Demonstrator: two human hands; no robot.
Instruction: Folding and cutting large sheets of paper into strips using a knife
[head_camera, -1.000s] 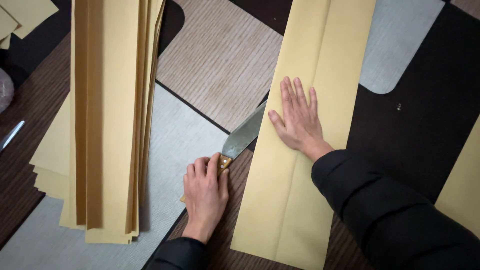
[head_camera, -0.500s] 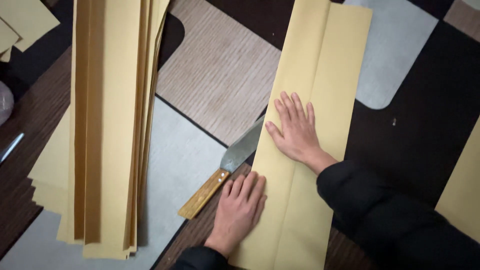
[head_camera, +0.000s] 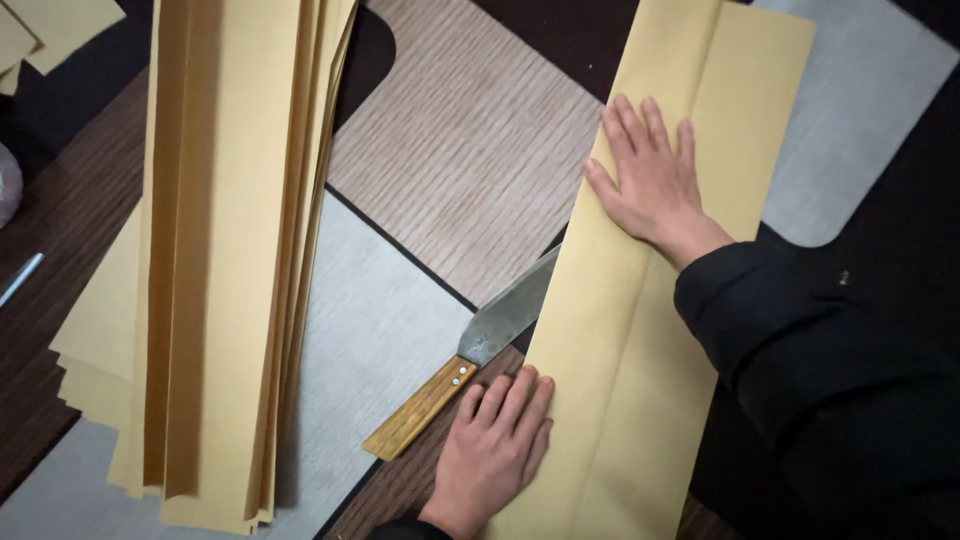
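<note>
Folded yellow paper sheet (head_camera: 640, 330) lay lengthwise toward the worktop's (head_camera: 470, 170) right edge. Left hand (head_camera: 495, 450) and right hand (head_camera: 655, 180) pressed it, fingers flat, gripping nothing. Knife (head_camera: 470, 365) slid under its left edge.

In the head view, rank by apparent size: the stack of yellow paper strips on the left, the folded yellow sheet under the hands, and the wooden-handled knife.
1. stack of yellow paper strips, though it rises nearer the camera.
2. folded yellow sheet, close in size.
3. wooden-handled knife, blade partly hidden under the sheet.
</note>
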